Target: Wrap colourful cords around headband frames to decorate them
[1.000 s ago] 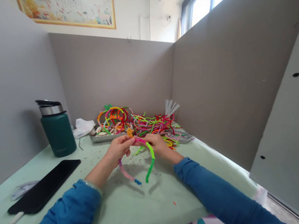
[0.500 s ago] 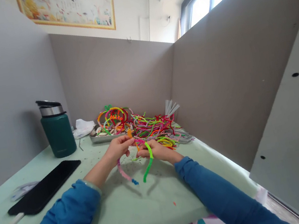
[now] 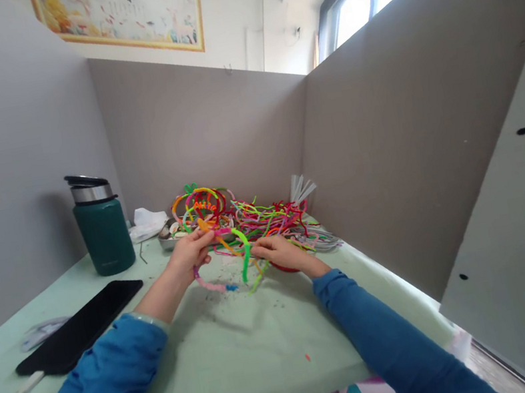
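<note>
A headband wrapped in pipe cleaners of pink, purple, blue and green (image 3: 246,267) is held up over the table, its two ends pointing down and toward me. My left hand (image 3: 191,253) pinches it near the top, where an orange tuft shows above the fingers. From that spot an orange pipe cleaner (image 3: 229,246) stretches down to the right. My right hand (image 3: 280,252) has its fingers closed on this pipe cleaner near the headband's green side. The fingertips partly hide where it is gripped.
A metal tray (image 3: 169,243) with small pieces and finished headbands (image 3: 205,191) stands at the back. Beside it lies a heap of pipe cleaners (image 3: 271,218). A green bottle (image 3: 104,234), white tissue (image 3: 148,222) and black phone (image 3: 79,327) are on the left. Grey partitions (image 3: 208,118) enclose the table.
My left hand has moved left and slightly up with the headband, tilting it. My right hand has moved a little right, drawing the orange pipe cleaner out straight between the hands.
</note>
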Motion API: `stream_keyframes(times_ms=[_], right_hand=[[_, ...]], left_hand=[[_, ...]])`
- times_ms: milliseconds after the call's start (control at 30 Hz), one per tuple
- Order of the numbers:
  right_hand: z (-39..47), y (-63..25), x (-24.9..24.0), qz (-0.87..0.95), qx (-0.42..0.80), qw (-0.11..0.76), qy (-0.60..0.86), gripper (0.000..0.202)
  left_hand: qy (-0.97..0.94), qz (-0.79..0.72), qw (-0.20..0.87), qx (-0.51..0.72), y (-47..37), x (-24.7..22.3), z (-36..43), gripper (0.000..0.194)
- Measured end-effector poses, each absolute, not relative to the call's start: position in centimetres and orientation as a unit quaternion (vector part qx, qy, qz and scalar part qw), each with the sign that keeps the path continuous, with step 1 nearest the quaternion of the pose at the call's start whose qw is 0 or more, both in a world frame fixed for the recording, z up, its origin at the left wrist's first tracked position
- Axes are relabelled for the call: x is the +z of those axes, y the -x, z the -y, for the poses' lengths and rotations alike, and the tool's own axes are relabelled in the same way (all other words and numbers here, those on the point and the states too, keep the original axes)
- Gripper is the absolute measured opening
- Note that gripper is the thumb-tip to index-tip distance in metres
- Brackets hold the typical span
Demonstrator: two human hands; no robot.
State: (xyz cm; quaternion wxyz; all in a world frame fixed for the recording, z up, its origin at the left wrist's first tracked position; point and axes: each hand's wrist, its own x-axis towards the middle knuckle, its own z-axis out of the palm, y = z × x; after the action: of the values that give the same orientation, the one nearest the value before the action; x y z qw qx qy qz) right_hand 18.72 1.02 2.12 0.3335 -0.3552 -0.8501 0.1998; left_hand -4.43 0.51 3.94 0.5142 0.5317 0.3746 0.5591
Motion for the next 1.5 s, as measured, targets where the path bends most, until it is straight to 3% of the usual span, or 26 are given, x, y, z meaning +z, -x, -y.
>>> stream_keyframes(times_ms=[167, 300, 500, 733, 867, 1000, 1233, 1367, 1500], right_hand=[[-0.2, -18.0, 2.8, 0.814, 0.071, 0.485, 0.312, 0.025], [0.6, -16.5, 2.7, 0.88, -0.038, 0.417, 0.225, 0.02], [1.0, -14.8, 2.5, 0.886, -0.227, 0.318, 0.251, 0.023], [1.0, -14.3, 2.4, 0.878, -0.234, 0.334, 0.251, 0.023], [0.8, -14.4, 2.1, 0.873, -0.182, 0.376, 0.253, 0.021], [0.0, -14.8, 1.8, 0.803, -0.018, 0.484, 0.348, 0.022], [-1.6, -15.9, 1.3, 0.768, 0.192, 0.437, 0.426, 0.029], [-1.5, -16.0, 1.3, 0.765, 0.216, 0.464, 0.39, 0.032], [-1.5, -16.0, 1.4, 0.702, 0.36, 0.504, 0.351, 0.033]], left_hand=[[-0.582, -0.447, 0.431, 0.525, 3.3, 3.1, -0.7, 0.032], [-0.611, -0.423, 0.424, 0.517, 2.9, 3.1, -0.4, 0.032], [-0.608, -0.407, 0.445, 0.517, 2.7, 3.7, 0.4, 0.033], [-0.605, -0.403, 0.487, 0.484, 1.9, 3.4, 1.0, 0.024], [-0.618, -0.395, 0.496, 0.465, 1.8, 3.3, 1.1, 0.023], [-0.634, -0.38, 0.506, 0.444, 1.7, 3.0, 1.2, 0.028], [-0.661, -0.402, 0.504, 0.385, 1.3, 2.1, 1.1, 0.034], [-0.679, -0.445, 0.464, 0.355, 1.4, 2.0, 1.0, 0.039], [-0.691, -0.458, 0.444, 0.341, 1.5, 1.8, 0.8, 0.042]])
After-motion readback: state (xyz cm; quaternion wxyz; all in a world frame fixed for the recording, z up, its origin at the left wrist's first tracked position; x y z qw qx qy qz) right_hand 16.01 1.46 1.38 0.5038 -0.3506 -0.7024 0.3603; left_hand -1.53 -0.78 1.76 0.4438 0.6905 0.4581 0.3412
